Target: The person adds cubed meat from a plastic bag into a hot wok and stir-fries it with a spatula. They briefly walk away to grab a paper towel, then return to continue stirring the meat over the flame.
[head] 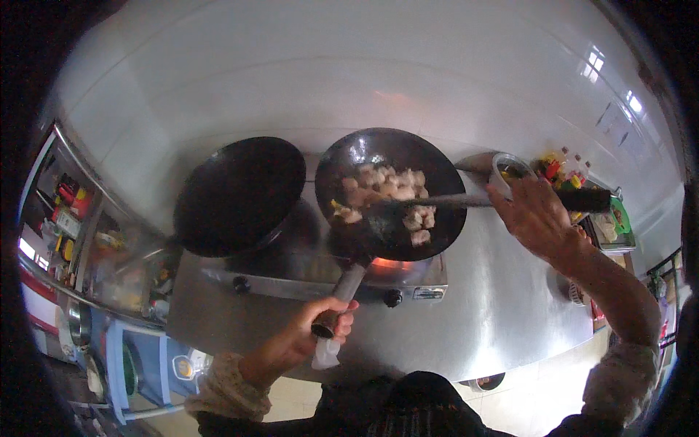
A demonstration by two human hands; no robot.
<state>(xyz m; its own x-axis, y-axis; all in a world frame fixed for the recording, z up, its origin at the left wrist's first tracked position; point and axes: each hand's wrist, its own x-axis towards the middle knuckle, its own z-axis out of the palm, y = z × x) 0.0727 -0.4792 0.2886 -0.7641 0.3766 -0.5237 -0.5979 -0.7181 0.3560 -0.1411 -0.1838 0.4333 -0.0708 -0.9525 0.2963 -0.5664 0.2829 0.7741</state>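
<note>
A dark wok (442, 180) sits over a lit burner, its orange flame (390, 264) showing under the near rim. Chunks of pale meat (390, 183) lie inside it, mostly toward the far side, with a few nearer the front. My left hand (330, 322) is closed around the wok's handle (350, 281), and a white cloth or tissue (326, 354) hangs below the fingers. In my right hand (535, 221) is a long-handled cooking spatula (456, 201); its black grip sticks out to the right. The spatula's blurred head is down among the meat.
A second dark wok (240, 196) stands tilted at the left of the gas stove (311, 276). Beyond my right hand are a clear plastic tub (505, 164) and several seasoning bottles (568, 164). Shelves (104, 229) line the left side. A tiled wall (327, 82) rises behind.
</note>
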